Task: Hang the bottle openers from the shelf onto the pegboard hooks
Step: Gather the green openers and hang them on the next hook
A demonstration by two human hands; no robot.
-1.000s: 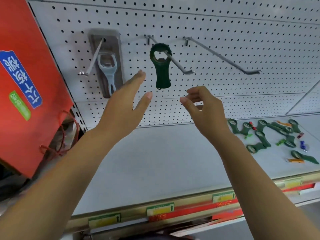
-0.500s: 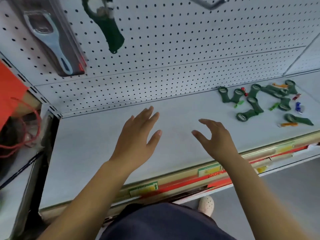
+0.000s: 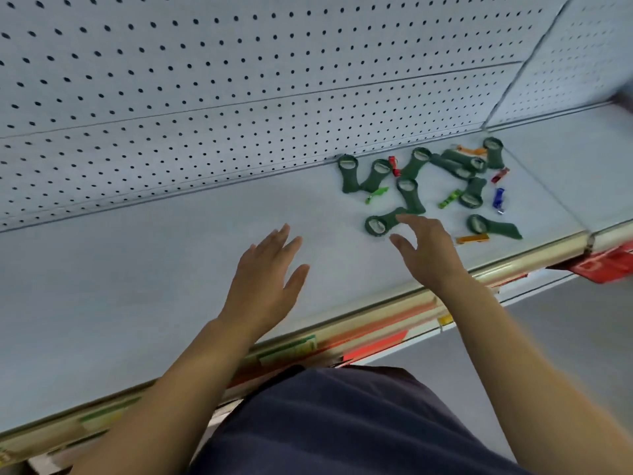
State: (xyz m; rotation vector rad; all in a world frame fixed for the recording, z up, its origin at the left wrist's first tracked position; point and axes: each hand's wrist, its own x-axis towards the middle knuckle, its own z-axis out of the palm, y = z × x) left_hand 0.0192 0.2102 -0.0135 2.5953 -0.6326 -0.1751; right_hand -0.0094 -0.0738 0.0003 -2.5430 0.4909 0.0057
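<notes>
Head view looks down on a pale shelf backed by a pegboard; no hooks show in it. The landmark is the nearest green bottle opener, which lies flat with its ring end on the left hand's side and its handle running under the right hand's fingers.

The right hand hovers just beside and partly over this opener. Its grip is open, fingers spread and lightly bent, holding nothing. Whether the fingertips touch the handle I cannot tell. The left hand is well apart from the opener on its ring side, grip open too, palm down above the shelf and empty.

Beyond the opener, toward the pegboard, the other green openers lie scattered, some overlapping, with small coloured pieces among them. An orange piece lies near the opener on its handle side.

The step in hand looks like picking up this nearest opener. To do it well, pinch the handle between thumb and forefinger and leave the ring free, since the ring is likely what slides onto a hook. The handle end lies close to another opener, so lift straight up rather than drag, or the neighbours may get nudged. A thin, flat thing on a smooth shelf may need tipping onto its edge first.
</notes>
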